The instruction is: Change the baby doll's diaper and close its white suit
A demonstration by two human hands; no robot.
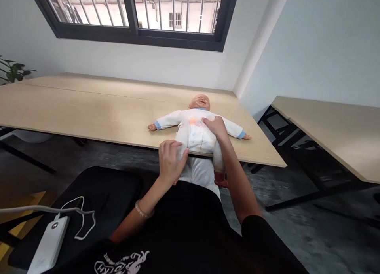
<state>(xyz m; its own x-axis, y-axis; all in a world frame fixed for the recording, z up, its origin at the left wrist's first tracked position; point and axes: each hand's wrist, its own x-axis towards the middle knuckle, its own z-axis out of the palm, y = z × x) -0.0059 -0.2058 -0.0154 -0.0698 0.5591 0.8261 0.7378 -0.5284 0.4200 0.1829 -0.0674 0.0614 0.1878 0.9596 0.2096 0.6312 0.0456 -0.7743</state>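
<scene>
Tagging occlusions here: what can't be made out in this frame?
Head view: left hand grip on the doll, fingertips hidden under the hand itself.
Head view: doll's legs, partly behind the forearm of the right hand.
Head view: power bank and shirt print, cut by the bottom edge.

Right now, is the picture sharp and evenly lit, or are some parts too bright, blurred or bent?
Head view: the window glows washed-out white at the top; the doll is sharp under soft, even light; the long table edge bows slightly, likely lens distortion; the floor at lower right looks smeared.
</scene>
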